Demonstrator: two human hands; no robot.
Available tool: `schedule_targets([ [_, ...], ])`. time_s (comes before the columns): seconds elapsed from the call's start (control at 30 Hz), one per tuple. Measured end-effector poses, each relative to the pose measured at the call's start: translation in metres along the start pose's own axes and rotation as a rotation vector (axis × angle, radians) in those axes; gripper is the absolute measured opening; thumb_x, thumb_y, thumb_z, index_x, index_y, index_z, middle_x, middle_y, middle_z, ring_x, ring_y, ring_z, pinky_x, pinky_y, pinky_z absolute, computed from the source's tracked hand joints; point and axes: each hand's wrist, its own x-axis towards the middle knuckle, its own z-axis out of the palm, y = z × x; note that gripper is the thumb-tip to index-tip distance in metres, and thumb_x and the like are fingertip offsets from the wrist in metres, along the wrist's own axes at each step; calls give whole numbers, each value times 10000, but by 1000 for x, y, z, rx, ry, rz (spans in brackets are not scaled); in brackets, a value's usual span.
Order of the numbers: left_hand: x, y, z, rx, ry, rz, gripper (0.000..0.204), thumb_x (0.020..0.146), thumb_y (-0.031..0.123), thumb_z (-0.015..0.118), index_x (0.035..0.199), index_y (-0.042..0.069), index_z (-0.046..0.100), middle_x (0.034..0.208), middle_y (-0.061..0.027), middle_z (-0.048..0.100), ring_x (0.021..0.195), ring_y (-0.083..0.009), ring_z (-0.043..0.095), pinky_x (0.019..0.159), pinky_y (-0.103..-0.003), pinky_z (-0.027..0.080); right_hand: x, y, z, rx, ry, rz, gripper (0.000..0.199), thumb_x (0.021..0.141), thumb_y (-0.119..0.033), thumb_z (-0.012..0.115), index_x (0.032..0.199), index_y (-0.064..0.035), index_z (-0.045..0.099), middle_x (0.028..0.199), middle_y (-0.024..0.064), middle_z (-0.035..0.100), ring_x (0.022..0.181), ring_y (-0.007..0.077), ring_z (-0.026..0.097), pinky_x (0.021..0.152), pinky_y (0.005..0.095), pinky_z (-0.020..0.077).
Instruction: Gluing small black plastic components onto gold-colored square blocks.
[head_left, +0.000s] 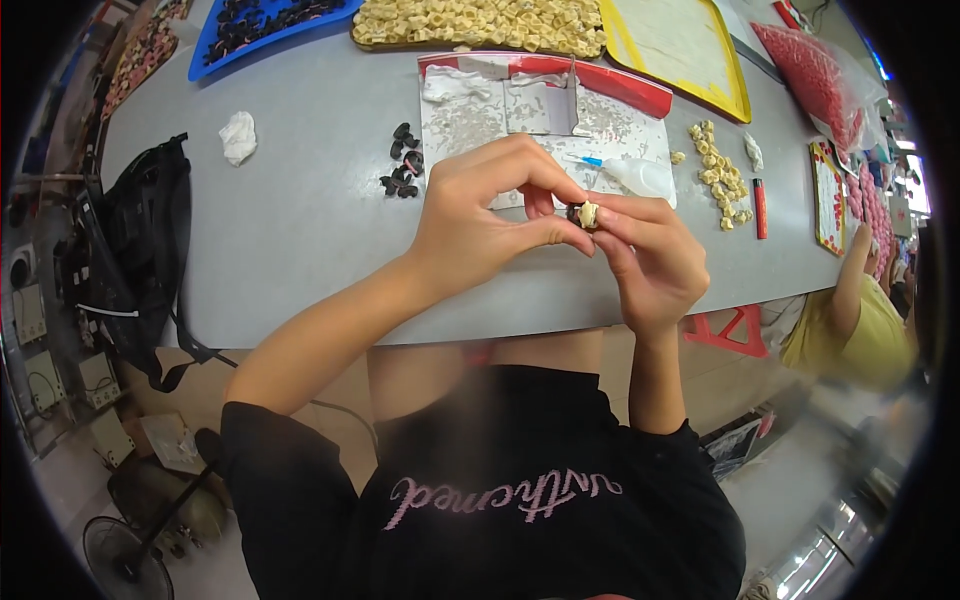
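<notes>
Over the near side of the table, my left hand [465,205] and my right hand [655,262] meet fingertip to fingertip. Between them they pinch a small cream-and-black piece [589,214], its dark side toward the left fingers and its cream side toward the right. Fingertips cover part of it. Just beyond lies a white squeeze bottle [642,178] with a blue tip, on a stained white-and-red cardboard sheet [460,125]. Several loose black pieces [403,183] lie left of the sheet. Several cream pieces [722,178] lie to its right.
Along the far edge stand a blue tray [212,62] of black pieces, a tray heaped with cream pieces [480,25] and a yellow tray [738,90]. A red pen-like stick [760,208], crumpled tissue [238,138] and black bag [140,240] lie about. Another person [850,320] sits at right.
</notes>
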Motion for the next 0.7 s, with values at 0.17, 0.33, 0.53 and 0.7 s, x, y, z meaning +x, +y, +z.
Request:
schedule_targets([
  [0.17,1,5,0,127,23,172,297,578,-2,810,841,13,674,771,-62,618,627,-112,551,524,-214,438,-2,-8,3,429,67,446,136,793,58,638,929,47,641,931,148,648,844,178,617,746,272,495],
  [0.33,1,2,-1,203,86,344,305,569,54,821,842,39,686,760,-47,614,625,-124,548,500,-215,422,7,-9,-3,667,-113,732,174,844,-34,616,998,47,619,939,104,620,858,167,586,772,268,463],
  [0.53,3,5,-4,251,68,371,318,543,96,831,826,63,689,759,-20,598,676,-140,519,555,-243,398,8,1,-4,991,-297,783,228,890,-100,564,1059,50,592,1004,93,566,923,159,519,835,291,406],
  [0.7,4,6,-4,263,62,368,338,530,126,834,831,69,692,755,-13,571,704,-150,502,586,-254,392,8,2,0,988,-300,698,234,884,-111,559,1048,52,592,980,93,545,924,159,493,817,286,385],
])
